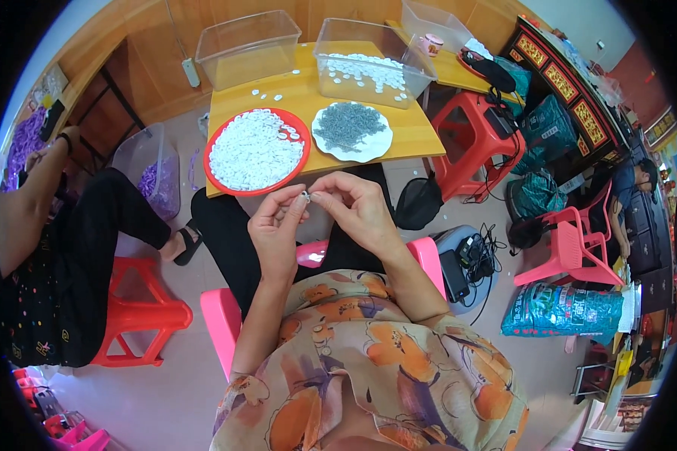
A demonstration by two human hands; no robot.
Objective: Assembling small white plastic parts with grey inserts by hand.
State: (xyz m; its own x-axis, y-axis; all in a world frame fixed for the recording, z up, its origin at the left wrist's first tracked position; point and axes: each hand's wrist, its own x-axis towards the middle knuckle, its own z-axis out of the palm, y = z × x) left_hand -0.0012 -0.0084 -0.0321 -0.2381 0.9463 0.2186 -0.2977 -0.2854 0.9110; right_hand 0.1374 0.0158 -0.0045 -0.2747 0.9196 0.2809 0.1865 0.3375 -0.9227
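My left hand (274, 225) and my right hand (357, 210) meet just in front of the table edge, both with fingers pinched. Between their fingertips is a small whitish, shiny piece (306, 195), too small to make out fully. Just beyond my hands, a round red tray (306, 146) carries a heap of small white oval pieces (252, 154). To its right, a scalloped white plate (381, 143) bears a pile of small grey pieces (350, 125).
Clear plastic bins (248, 52) stand on the wooden table (417, 139), one holding white pieces (365, 69). At left, a co-worker (45, 225) sits on a red stool (143, 308) near purple items (158, 184). Another red stool (466, 139) and cables (478, 255) are at right.
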